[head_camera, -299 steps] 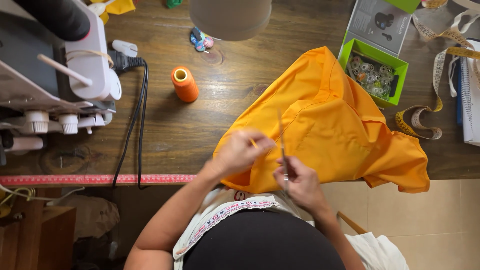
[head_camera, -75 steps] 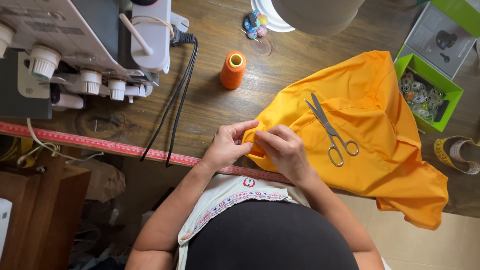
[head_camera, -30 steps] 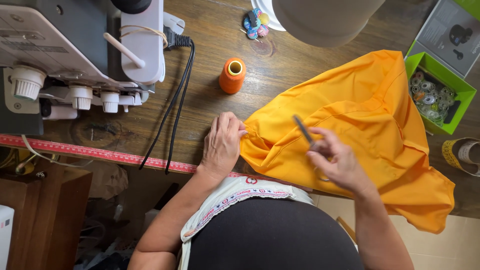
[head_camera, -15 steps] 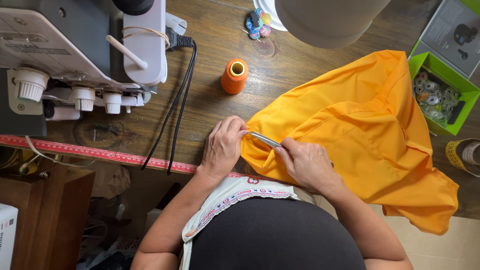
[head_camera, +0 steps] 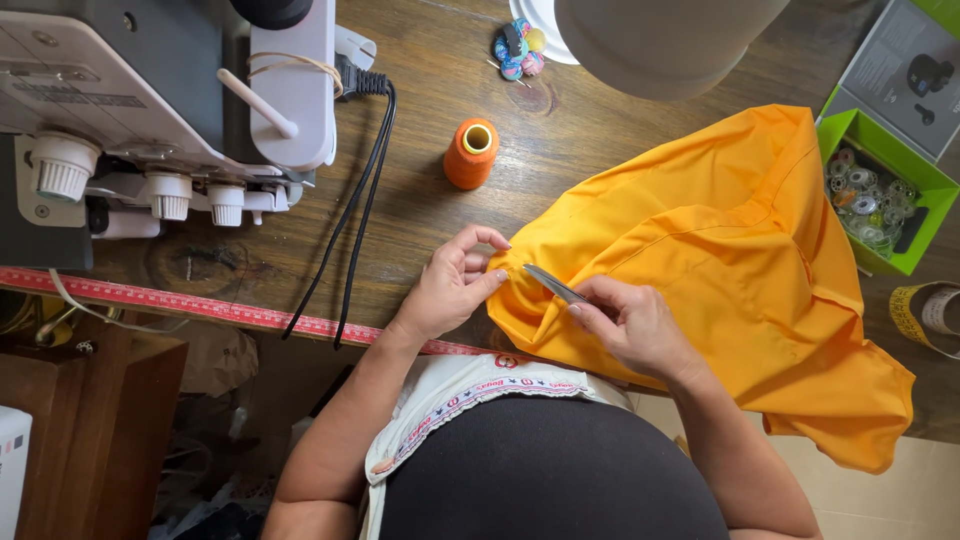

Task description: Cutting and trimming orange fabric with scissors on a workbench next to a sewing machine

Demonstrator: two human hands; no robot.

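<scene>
**Head view: scissors at the edge of orange cloth**

Head camera looks down on a dark wooden table (head_camera: pixel 420 215). A piece of bright orange woven fabric (head_camera: pixel 740 270) lies spread over its right half, one end hanging off the near edge. The left hand (head_camera: pixel 450 285) pinches the fabric's left edge between thumb and fingertips. The right hand (head_camera: pixel 635 325) is closed around a pair of metal scissors (head_camera: pixel 553 284), whose blades point left toward the pinched spot; whether the blades are parted cannot be told.

Farther back, an orange cone of thread (head_camera: pixel 471 153) stands upright, well apart from the fabric. A white and grey sewing machine (head_camera: pixel 180 100) fills the far left, with a black power cable (head_camera: pixel 355 215) running toward the near edge. A red measuring tape (head_camera: pixel 180 305) lies along that edge. A green box of bobbins (head_camera: pixel 880 200) sits at the right, just beside the cloth.
</scene>
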